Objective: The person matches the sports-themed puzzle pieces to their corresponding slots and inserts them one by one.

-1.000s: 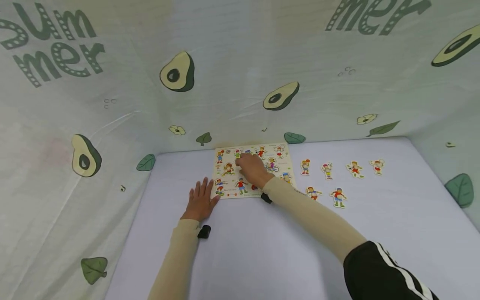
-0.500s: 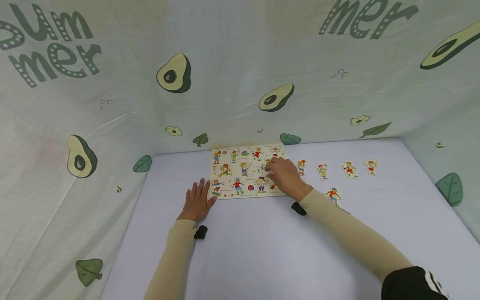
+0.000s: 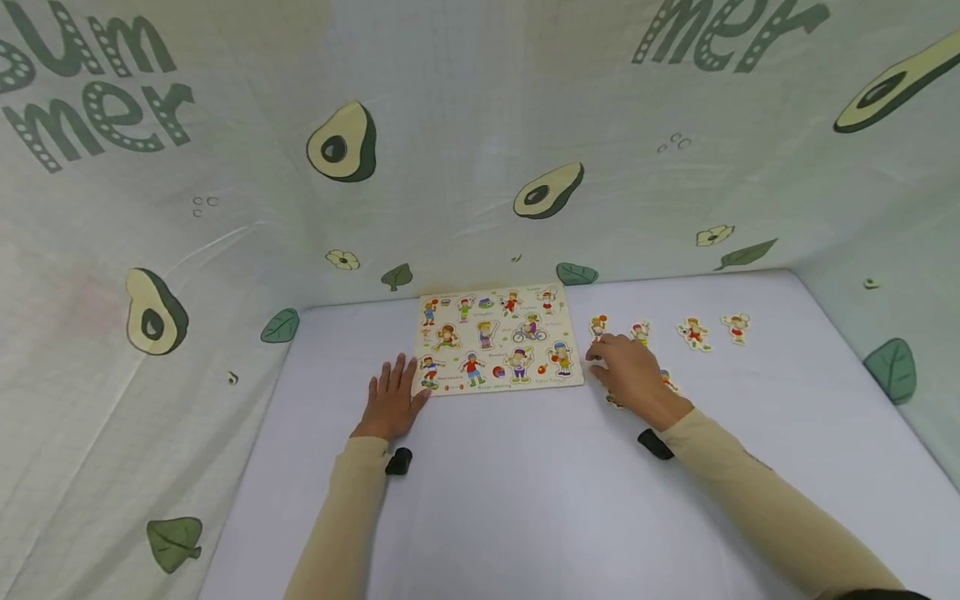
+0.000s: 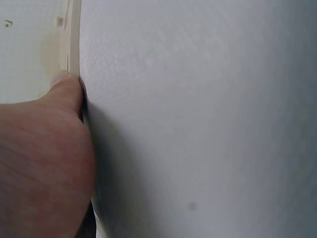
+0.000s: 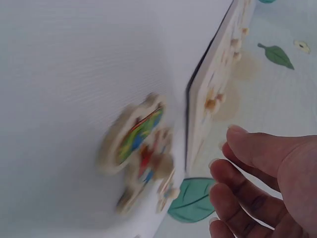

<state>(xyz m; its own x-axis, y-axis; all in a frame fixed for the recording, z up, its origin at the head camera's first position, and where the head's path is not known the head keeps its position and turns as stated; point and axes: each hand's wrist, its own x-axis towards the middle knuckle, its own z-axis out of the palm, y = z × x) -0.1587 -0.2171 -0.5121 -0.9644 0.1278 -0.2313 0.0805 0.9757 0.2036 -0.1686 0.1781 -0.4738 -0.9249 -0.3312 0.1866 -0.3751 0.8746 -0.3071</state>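
A wooden peg puzzle board (image 3: 495, 393) with printed sports figures lies at the back of the table. My left hand (image 3: 388, 404) rests with spread fingers at its front left corner; in the left wrist view the thumb (image 4: 67, 91) touches the board's edge. My right hand (image 3: 633, 375) is right of the board, over the loose puzzle pieces. Its fingers bend loosely with nothing between them, as the right wrist view shows. A skateboarder puzzle piece (image 5: 143, 141) with a knob lies below it, blurred; in the head view the hand mostly hides it.
More loose figure pieces lie right of the board: a ball player (image 3: 597, 325), a figure in white and green (image 3: 640, 332), a footballer (image 3: 693, 334) and a tennis player (image 3: 737, 327). Another piece (image 3: 667, 381) peeks out behind the right hand. A patterned cloth (image 3: 450, 225) hangs behind the table.
My right hand has left the board and moved right to the loose pieces, uncovering the cyclist and the figures at the board's right side. My left hand has stayed at the corner.
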